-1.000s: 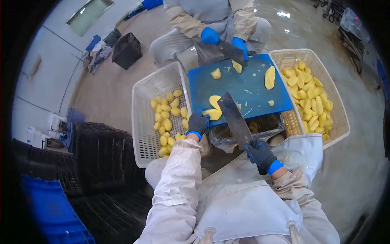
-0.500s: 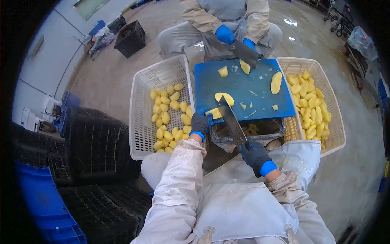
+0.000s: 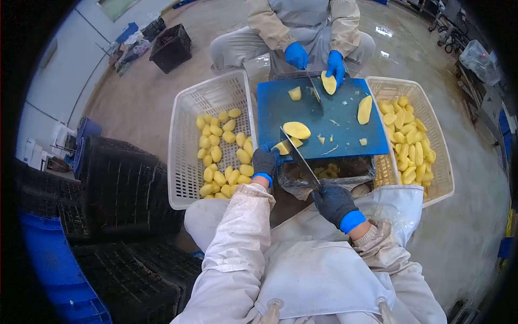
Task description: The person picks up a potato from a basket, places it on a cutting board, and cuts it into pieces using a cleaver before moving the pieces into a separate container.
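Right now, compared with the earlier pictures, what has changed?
The knife in the right hand has turned more edge-on, its tip moving left off the potato half to over the piece by the left hand. The co-worker's knife has swung toward the wearer, baring the slice in their fingers. No visible grip change; board and crates stayed.

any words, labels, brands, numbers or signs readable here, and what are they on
No readable text shows anywhere.
Blue cutting board: no lettering shows.
Pale crates at left and right: none shows.
Knife in the right hand: blade seen too narrowly to tell.
White items at far left: too small and blurred to read.
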Demonstrator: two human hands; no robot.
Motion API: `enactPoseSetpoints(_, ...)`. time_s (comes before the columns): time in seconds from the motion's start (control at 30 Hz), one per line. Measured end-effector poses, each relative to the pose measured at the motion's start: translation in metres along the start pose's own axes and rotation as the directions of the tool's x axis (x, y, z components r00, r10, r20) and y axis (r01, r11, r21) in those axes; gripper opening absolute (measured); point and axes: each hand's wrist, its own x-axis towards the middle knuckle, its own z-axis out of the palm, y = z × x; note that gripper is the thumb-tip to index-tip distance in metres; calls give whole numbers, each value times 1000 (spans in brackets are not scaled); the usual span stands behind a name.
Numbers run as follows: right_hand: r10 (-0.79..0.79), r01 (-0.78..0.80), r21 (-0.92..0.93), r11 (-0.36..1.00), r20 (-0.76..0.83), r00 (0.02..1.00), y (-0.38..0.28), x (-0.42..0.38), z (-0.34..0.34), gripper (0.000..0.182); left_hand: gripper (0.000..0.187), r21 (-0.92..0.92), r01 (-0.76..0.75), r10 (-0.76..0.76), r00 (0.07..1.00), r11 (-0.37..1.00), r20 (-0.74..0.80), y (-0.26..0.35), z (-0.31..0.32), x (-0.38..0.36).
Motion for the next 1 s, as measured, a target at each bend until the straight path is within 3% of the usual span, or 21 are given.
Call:
enactPoseSetpoints(0.07, -5, 5, 9, 1000, -34, 999, 4, 6, 8, 31, 22, -357, 158, -157, 987, 921, 31, 37, -2, -17)
enactPoseSetpoints(0.1, -11, 12, 18, 1000, -68, 998, 6, 10, 13, 29, 22, -358, 156, -156, 987, 921, 31, 30, -2, -14)
enactPoseSetpoints(0.17, -6, 6, -9, 1000, -23, 1000, 5, 28, 19, 28, 22, -30, 96, -97, 995, 995, -20, 4, 2, -2)
enactPoseSetpoints(0.27, -31, 31, 26, 999, -17, 999, 10, 46, 25, 30, 27, 72, 86, -80, 993, 994, -83, -2, 1, -8)
enactPoseSetpoints(0.33, -55, 59, 84, 995, -46, 997, 14, 40, 25, 32, 25, 7, 50, -50, 996, 999, -71, 12, -4, -21)
enactPoseSetpoints(0.37, -15, 29, 151, 988, -94, 995, 18, 28, 24, 32, 26, -306, 102, -122, 992, 946, -45, 15, -7, -25)
enactPoseSetpoints(0.4, 31, -2, 223, 975, -128, 991, 23, 12, 26, 32, 27, -583, 158, -190, 982, 797, 6, 16, -11, -33)
enactPoseSetpoints(0.43, 28, 1, 226, 974, -124, 992, 29, -4, 25, 32, 29, -666, 186, -181, 980, 722, 78, 25, -18, -43)
enactPoseSetpoints(0.5, 77, -14, 475, 880, -114, 990, 43, -32, 24, 27, 31, -667, 161, -103, 987, 727, 125, 25, -27, -49)
enactPoseSetpoints(0.53, 79, -11, 481, 877, -121, 990, 47, -42, 26, 27, 32, -675, 134, -18, 984, 725, 176, 27, -30, -48)
enactPoseSetpoints(0.6, 295, -265, 751, 605, 98, 950, 55, -60, 31, 23, 33, -714, 196, -33, 971, 673, 235, 34, -29, -46)
enactPoseSetpoints(0.63, 299, -265, 756, 599, 96, 949, 57, -61, 33, 23, 33, -695, 126, 46, 973, 708, 224, 39, -25, -43)
enactPoseSetpoints(0.67, 323, -260, 824, 503, 100, 941, 60, -61, 35, 21, 33, -675, 55, 126, 968, 736, 216, 44, -22, -39)
enactPoseSetpoints(0.7, 345, -249, 881, 401, 107, 932, 63, -61, 39, 20, 32, -809, 258, 11, 950, 528, 311, 55, -19, -35)
enactPoseSetpoints(0.8, 370, -231, 933, 276, 119, 922, 71, -55, 44, 17, 31, -817, 270, 17, 946, 509, 323, 94, 3, -25)
enactPoseSetpoints(0.83, 368, -227, 934, 275, 116, 922, 70, -55, 43, 17, 31, -719, 82, 153, 954, 690, 256, 98, 13, -15)
enactPoseSetpoints(0.87, 387, -225, 941, 254, 115, 915, 68, -54, 41, 16, 31, -718, 79, 159, 953, 691, 259, 102, 19, -6)
enactPoseSetpoints(0.93, 414, -218, 949, 227, 109, 904, 67, -54, 39, 16, 30, -787, 271, 117, 911, 554, 396, 129, 30, -2)
enactPoseSetpoints(1.0, 407, -202, 960, 196, 108, 907, 69, -53, 41, 14, 30, -774, 206, 168, 913, 599, 372, 145, 43, -1)
